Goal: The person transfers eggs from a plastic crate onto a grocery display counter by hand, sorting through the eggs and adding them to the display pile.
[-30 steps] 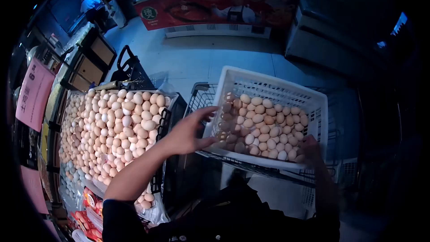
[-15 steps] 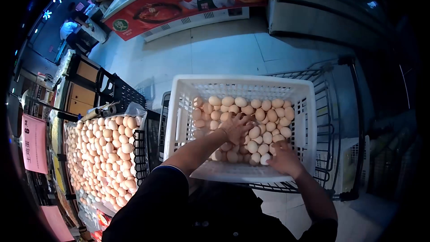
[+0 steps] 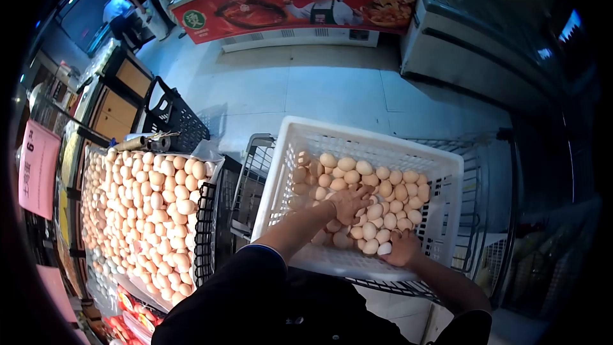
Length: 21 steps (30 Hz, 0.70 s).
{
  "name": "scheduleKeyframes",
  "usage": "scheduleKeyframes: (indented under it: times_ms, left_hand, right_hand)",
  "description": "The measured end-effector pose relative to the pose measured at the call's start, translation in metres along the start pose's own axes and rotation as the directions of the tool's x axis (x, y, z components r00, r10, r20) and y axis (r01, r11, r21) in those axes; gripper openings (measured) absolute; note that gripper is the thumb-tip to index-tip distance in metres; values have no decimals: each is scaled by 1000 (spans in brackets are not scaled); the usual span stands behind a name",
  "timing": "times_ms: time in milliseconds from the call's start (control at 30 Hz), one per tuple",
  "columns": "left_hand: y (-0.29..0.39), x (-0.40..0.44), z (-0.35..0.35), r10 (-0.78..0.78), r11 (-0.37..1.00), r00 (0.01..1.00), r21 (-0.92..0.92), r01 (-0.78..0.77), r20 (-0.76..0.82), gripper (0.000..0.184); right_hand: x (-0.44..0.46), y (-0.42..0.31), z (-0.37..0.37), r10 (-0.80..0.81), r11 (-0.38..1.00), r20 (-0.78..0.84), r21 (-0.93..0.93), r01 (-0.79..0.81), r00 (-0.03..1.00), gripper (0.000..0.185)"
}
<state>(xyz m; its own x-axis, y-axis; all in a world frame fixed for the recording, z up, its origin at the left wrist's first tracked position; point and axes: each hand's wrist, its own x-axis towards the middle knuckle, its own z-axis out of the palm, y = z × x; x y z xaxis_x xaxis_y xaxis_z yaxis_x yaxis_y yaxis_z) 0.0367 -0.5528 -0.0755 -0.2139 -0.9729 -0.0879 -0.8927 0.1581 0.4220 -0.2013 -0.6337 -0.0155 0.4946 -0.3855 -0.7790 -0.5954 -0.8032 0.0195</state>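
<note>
In the head view, a white plastic crate point(image 3: 370, 130) holds many tan eggs point(image 3: 400, 191). My left hand point(image 3: 353, 204) lies on the eggs near the middle of the crate, fingers spread and apart. At the near right side of the pile, my right hand point(image 3: 403, 249) has its fingers curled down around the eggs. A paler egg point(image 3: 384, 249) sits against its fingers and thumb. The undersides of both hands are hidden.
The crate rests on a metal shopping cart point(image 3: 476, 217). To the left is a large display of loose eggs point(image 3: 143, 217) with a pink price sign point(image 3: 39, 169). Behind it stands a black basket point(image 3: 175, 118). A red-fronted freezer point(image 3: 294, 9) and several people are farther off.
The view has turned, so the crate appears tilted and farther right and lower. Both hands stay at nearly the same places on the eggs.
</note>
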Motion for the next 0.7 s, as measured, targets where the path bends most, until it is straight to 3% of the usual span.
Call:
scheduleKeyframes:
  times_ms: [133,300,333,433,467,600,667,700]
  left_hand:
    - [-4,-7,10,54,998,996,-6,-55,-69,68]
    - [-8,-6,1,70,997,996,-10,-71,-48,63]
    - [-2,-7,-25,2,998,996,-62,3,94,65]
    - [9,-20,-69,-176,983,929,5,184,327,69]
    - [15,-24,-77,-217,971,917,-21,238,335,65]
    - [30,-27,-67,-184,982,925,36,183,332,53]
    - [26,-24,-36,-336,894,854,-150,421,397,60]
    - [32,-28,-35,-387,887,855,-115,448,344,51]
  right_hand:
    - [-1,-2,2,59,995,16,74,-60,998,89]
    - [1,11,10,-84,996,-17,19,84,996,84]
    - [4,10,11,-98,995,-8,-7,98,995,83]
    - [8,21,10,-231,973,-9,-3,231,973,79]
    - [6,25,8,-306,952,-58,-18,306,950,75]
    - [10,36,19,-403,915,-165,-41,402,900,65]
    - [15,40,21,-466,881,-217,-22,473,858,58]
    - [16,46,30,-499,858,-284,-29,513,819,55]
